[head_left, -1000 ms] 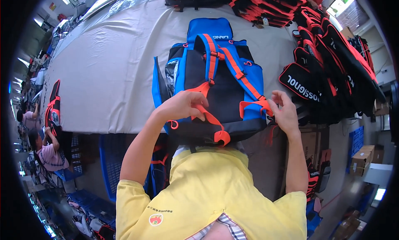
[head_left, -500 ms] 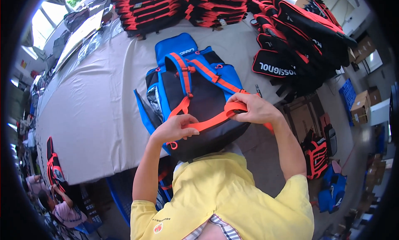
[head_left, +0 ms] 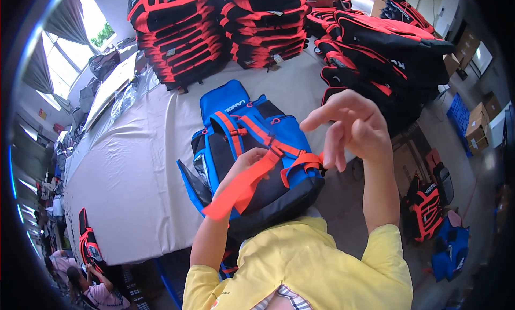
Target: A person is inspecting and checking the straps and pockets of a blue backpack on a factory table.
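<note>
A blue and black backpack [head_left: 279, 182] with orange-striped shoulder straps lies at the table's near edge, close to my body. My left hand [head_left: 248, 162] is closed on a wide orange strap [head_left: 244, 189], whose loose end hangs over my forearm; part of the fingers is hidden behind it. Raised over the backpack's right side, my right hand [head_left: 351, 125] holds nothing, its fingers apart. Just below those fingers, another orange strap [head_left: 307, 161] lies bunched at the bag's right edge.
Two tall stacks of black and orange bags [head_left: 179, 39] stand at the table's far side. More black and red bags [head_left: 386, 57] are piled at the far right. On the floor to the right are a red-black bag [head_left: 426, 213] and a blue bag [head_left: 450, 251]. Another person [head_left: 99, 291] works at lower left.
My right hand has let go of the orange strap and lifted up and right. My left hand has moved up the bag with a strap. The view has tilted upward.
</note>
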A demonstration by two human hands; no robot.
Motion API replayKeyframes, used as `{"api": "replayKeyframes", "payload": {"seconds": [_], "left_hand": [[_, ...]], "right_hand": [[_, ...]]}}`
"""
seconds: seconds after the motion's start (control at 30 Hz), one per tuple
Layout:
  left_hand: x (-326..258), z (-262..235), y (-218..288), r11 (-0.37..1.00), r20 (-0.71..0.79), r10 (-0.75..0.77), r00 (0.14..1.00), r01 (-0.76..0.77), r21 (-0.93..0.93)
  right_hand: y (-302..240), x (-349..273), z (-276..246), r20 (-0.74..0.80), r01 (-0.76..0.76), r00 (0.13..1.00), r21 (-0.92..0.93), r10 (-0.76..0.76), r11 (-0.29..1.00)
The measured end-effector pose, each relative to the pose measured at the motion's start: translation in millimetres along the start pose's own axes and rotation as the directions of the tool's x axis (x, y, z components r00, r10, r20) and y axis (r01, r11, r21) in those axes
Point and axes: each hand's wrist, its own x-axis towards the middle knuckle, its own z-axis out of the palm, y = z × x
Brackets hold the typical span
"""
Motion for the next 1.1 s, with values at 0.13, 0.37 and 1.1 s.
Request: {"api": "replayKeyframes", "payload": {"seconds": [0.13,0.37,1.1], "left_hand": [[1.1,-7.4,-25.5,0.943,-0.046,0.007,0.999,-0.022,-0.332],[-31.8,-20.2,-69.2,0.942,-0.331,-0.078,0.94,0.178,0.283],[22.2,22.8,-91.7,0.895,-0.175,-0.033,0.984,0.107,0.432]], "right_hand": [[50.9,-19.8,-53.6,-0.321,-0.114,0.941,-0.013,0.104,0.993],[200.4,-128.0,-104.3,-0.535,-0.704,0.706,-0.457,0.465,0.544],[159.7,21.7,5.2,-0.022,0.173,0.889,-0.91,-0.458,0.378]]}}
